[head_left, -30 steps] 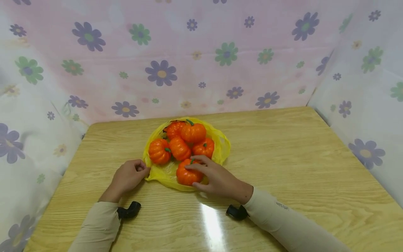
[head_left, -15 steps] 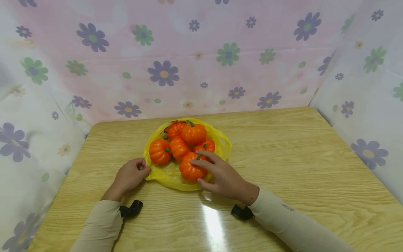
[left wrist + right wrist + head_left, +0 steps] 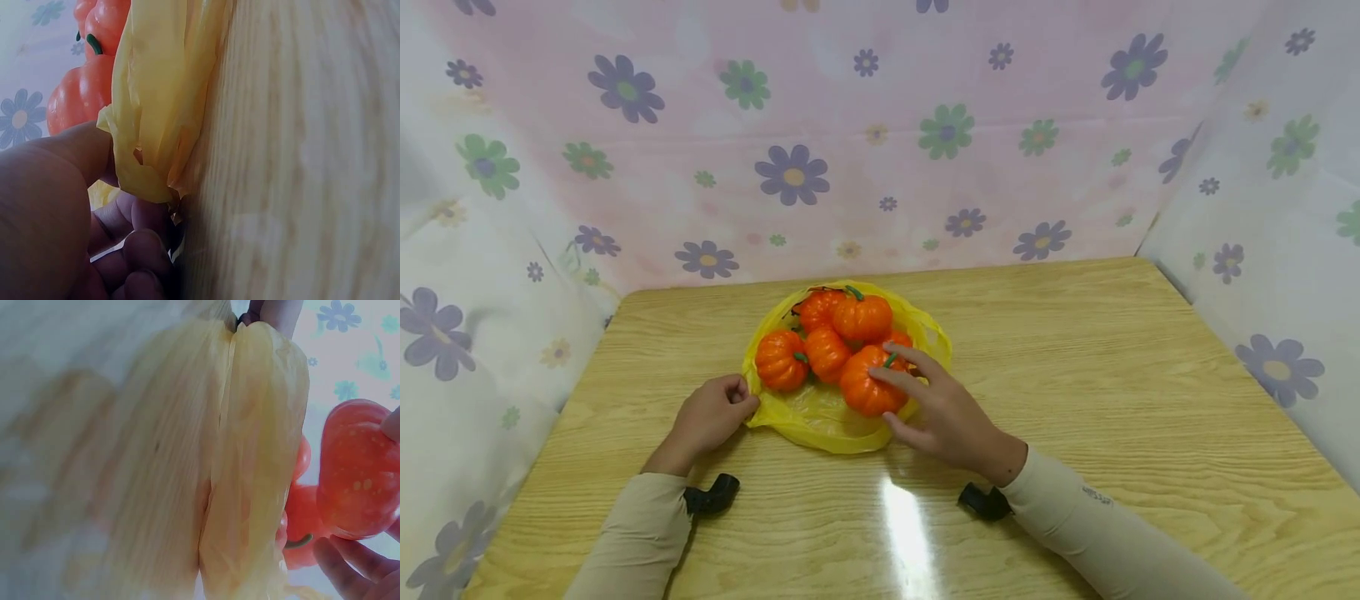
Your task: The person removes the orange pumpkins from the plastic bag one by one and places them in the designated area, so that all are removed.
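A yellow plastic bag (image 3: 820, 423) lies spread on the table with several orange toy pumpkins (image 3: 781, 361) inside its rim. The left hand (image 3: 709, 418) pinches the bag's near left edge; in the left wrist view, thumb and finger of that hand (image 3: 75, 206) meet at the yellow film (image 3: 156, 94). With thumb and fingers round its right side, the right hand (image 3: 951, 417) holds a green-stemmed pumpkin (image 3: 867, 383) above the bag's near right part. That pumpkin (image 3: 356, 472) shows between the fingertips in the right wrist view, beside the bag's wall (image 3: 256, 456).
The wooden table (image 3: 1075, 358) reaches out on both sides of the bag. Behind it stands a pink flowered cloth (image 3: 880, 167), with pale flowered cloths at left and right. Black wrist-mounted pieces (image 3: 711, 495) sit by both sleeves.
The right hand has moved up and to the right with its pumpkin, from the bag's near edge toward the other pumpkins. The left hand has kept its pinch on the bag.
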Tool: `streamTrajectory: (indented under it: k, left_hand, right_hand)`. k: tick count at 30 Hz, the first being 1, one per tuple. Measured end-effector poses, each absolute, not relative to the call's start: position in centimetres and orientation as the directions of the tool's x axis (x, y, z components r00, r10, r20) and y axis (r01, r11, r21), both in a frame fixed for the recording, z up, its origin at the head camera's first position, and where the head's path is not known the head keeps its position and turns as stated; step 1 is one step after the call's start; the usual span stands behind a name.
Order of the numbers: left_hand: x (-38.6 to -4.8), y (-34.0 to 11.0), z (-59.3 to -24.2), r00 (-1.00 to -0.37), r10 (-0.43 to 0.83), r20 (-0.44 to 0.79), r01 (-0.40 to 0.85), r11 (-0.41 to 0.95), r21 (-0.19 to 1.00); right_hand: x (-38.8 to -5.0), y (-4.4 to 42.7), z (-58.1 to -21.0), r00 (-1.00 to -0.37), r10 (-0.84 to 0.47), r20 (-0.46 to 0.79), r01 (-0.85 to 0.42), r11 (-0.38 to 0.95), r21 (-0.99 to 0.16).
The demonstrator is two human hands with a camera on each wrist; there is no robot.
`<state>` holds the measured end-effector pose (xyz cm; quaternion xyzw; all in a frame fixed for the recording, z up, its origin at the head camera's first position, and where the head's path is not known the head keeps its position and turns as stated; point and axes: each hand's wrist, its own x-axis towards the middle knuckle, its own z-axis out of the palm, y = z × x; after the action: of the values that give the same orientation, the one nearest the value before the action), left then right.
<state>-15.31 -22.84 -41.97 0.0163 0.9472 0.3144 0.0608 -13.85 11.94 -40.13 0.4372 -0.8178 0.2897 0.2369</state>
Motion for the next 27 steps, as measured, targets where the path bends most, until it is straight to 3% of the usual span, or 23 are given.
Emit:
streamTrajectory:
  k: [16,27]
  left_hand:
    - [-15.6,-23.0,-42.3,-0.991,0.075,-0.113,-0.010,0.790,0.613]
    - [-15.3,-23.1,-42.1,-0.991,0.079,-0.111,-0.007,0.783,0.622]
  right_hand:
    - [-15.1,13.8,-39.6,-0.487,-0.432,0.759,-0.835,0.484,-0.260]
    - [-16.7,15.4,-39.9,-0.512,-0.346,0.786,-0.795,0.538,-0.281]
